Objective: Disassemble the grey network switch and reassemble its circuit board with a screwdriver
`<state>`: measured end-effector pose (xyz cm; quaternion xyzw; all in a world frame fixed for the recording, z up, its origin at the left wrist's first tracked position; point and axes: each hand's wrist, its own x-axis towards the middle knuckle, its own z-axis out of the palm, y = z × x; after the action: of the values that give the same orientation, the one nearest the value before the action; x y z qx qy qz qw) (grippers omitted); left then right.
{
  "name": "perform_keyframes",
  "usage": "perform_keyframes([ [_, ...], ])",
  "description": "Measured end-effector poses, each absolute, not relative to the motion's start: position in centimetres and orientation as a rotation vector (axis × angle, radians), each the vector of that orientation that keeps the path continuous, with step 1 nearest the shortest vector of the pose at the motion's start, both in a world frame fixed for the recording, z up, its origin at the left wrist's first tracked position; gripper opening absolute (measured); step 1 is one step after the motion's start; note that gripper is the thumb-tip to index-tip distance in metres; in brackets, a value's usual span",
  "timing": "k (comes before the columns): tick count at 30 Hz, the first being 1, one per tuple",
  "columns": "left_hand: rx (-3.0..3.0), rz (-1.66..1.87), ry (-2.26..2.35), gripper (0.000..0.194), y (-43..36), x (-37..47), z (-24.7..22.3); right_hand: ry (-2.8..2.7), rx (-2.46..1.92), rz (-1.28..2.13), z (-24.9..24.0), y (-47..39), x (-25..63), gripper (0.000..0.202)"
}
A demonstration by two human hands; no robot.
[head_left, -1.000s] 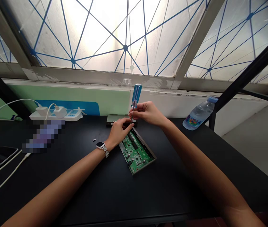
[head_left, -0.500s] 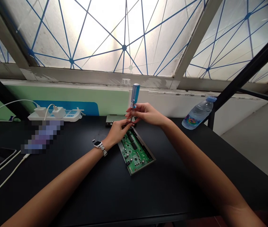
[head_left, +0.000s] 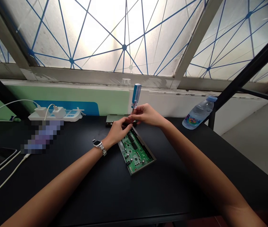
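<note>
A screwdriver [head_left: 136, 94] with a blue-and-clear handle stands nearly upright over the far end of a green circuit board [head_left: 137, 154], which sits in a shallow metal tray. My right hand [head_left: 148, 115] is closed, its fingertips pinching the screwdriver's shaft below the handle. Against it, my left hand [head_left: 118, 130] is closed too, thumb and fingers together at the board's far edge by the screwdriver's lower end. What its fingertips hold is hidden, and so is the screwdriver's tip.
Behind my hands lies a flat grey metal case [head_left: 111, 118]. Small metal bits [head_left: 93, 140] lie beside my left wrist. A white power strip [head_left: 71, 116] with plugs and cables is at back left, near a phone [head_left: 2, 157]. A water bottle [head_left: 197, 113] stands at right.
The fingers of my right hand have closed in lower on the shaft, nearer my left fingertips. The screwdriver's handle has shifted slightly right and turned. The board has stayed in place.
</note>
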<state>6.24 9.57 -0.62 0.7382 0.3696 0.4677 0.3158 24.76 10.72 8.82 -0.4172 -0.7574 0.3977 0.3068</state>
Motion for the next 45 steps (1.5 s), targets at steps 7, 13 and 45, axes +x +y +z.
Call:
perform_keyframes([
  [7, 2.016, 1.154, 0.896, 0.032, 10.05, 5.99, -0.73, -2.025, -1.093, 1.138, 9.23, 10.56, 24.88, 0.023],
  [13, 2.03, 1.124, 0.909, 0.034, 10.22, 6.01, -0.92, -2.15, -1.02, 1.119, 9.21, 10.66, 25.15, 0.022],
  [45, 2.165, 1.116, 0.916, 0.027, 10.03, 5.96, -0.68, -2.151, -0.943, 1.239, 9.37, 10.31, 25.19, 0.013],
])
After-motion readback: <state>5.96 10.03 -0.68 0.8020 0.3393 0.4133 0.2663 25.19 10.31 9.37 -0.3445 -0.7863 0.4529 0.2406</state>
